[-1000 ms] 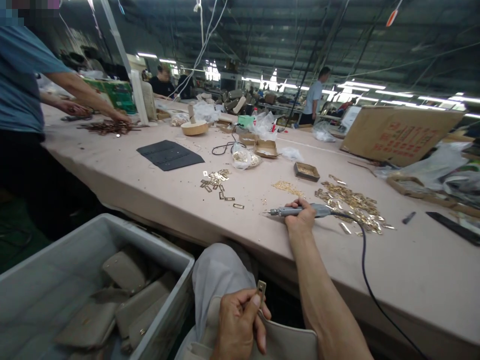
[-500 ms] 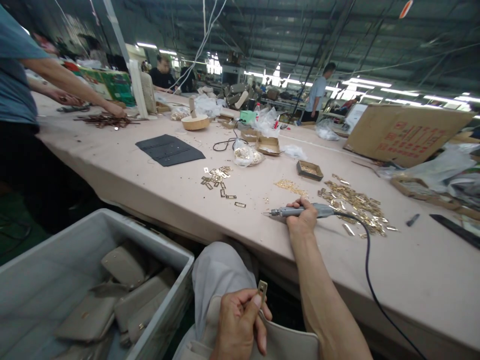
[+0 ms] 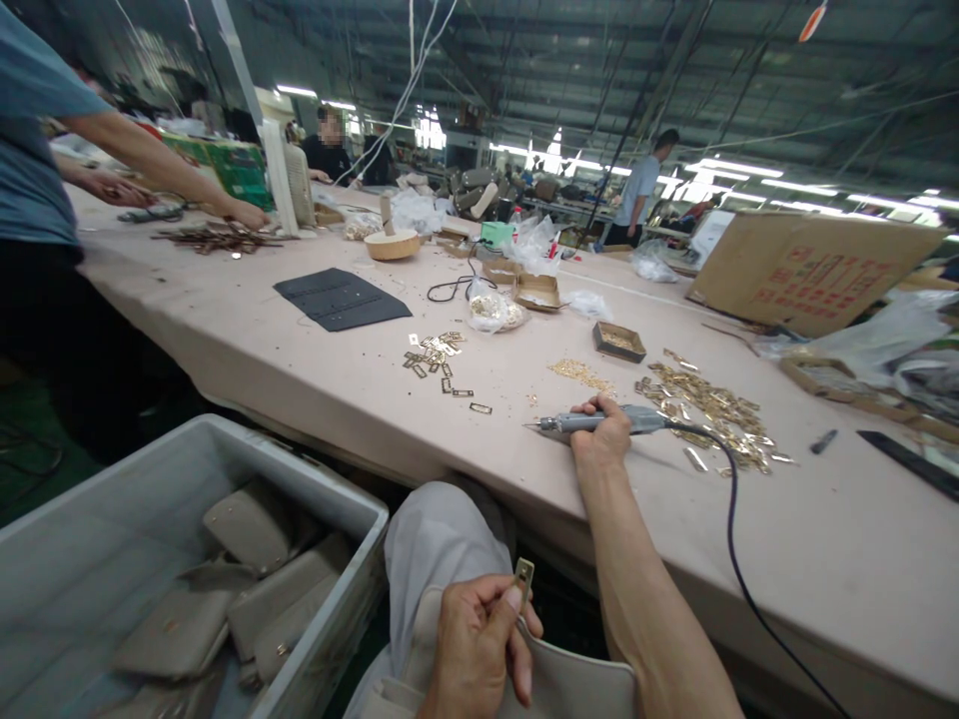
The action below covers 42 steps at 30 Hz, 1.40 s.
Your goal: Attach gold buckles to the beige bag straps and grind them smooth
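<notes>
Between thumb and fingers, my left hand point(image 3: 479, 639) pinches a small gold metal plate point(image 3: 523, 574) with an opening in it. Beneath that hand a beige bag point(image 3: 580, 684) lies across my lap, partly hidden. My right hand point(image 3: 605, 431) is wrapped round a grey corded electric screwdriver point(image 3: 573, 423), held level over the table with its thin bit pointing left. Just beyond its tip lie tiny gold screws point(image 3: 580, 374). A heap of shiny gold fittings point(image 3: 708, 399) spreads to the right, and rectangular metal frames point(image 3: 435, 352) lie loose to the left.
At lower left stands a grey plastic bin point(image 3: 300, 469) with several beige bags inside. On the table are a black sheet point(image 3: 341, 300), a small box point(image 3: 618, 342), a bag of fittings point(image 3: 494, 308) and a large carton point(image 3: 813, 265). A co-worker's arm point(image 3: 165, 165) reaches in at left.
My two hands stay nearly where they were, still holding the plate and the screwdriver. The co-worker's arm at left has shifted slightly to the right.
</notes>
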Tool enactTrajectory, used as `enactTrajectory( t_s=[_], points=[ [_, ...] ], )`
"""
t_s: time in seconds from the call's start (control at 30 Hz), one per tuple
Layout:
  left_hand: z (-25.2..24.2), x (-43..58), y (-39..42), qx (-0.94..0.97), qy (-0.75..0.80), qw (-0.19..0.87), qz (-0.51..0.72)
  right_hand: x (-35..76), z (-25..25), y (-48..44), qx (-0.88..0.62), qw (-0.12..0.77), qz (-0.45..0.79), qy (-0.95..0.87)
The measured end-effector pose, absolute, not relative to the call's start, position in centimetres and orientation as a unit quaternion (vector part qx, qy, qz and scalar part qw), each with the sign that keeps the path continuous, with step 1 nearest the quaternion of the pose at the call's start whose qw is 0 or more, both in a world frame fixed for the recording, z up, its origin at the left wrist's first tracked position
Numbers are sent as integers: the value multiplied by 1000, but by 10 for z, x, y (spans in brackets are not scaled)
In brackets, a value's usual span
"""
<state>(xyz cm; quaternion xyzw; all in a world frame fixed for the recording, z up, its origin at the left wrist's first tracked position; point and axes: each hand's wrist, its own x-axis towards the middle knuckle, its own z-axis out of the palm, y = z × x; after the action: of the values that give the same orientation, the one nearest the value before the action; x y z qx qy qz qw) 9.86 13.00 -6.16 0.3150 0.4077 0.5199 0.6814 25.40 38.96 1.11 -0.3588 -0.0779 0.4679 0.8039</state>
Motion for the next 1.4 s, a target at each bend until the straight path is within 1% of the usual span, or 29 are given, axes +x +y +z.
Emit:
enactTrajectory(
  t_s=[0.2, 0.57, 0.9, 1.07, 1.4],
  points=[
    [-61, 100, 130, 302, 411, 682, 525, 254, 10, 391, -360, 803, 467, -85],
    [-74, 107, 133, 308, 428, 674, 517, 250, 10, 393, -354, 807, 466, -78],
    [-57, 106, 134, 314, 460, 660, 504, 250, 10, 394, -348, 805, 476, -62],
    [-45, 106, 133, 315, 475, 644, 511, 252, 16, 383, -334, 802, 493, -60],
    [-50, 113, 130, 317, 491, 616, 528, 272, 43, 337, -317, 784, 528, -77]
  ],
)
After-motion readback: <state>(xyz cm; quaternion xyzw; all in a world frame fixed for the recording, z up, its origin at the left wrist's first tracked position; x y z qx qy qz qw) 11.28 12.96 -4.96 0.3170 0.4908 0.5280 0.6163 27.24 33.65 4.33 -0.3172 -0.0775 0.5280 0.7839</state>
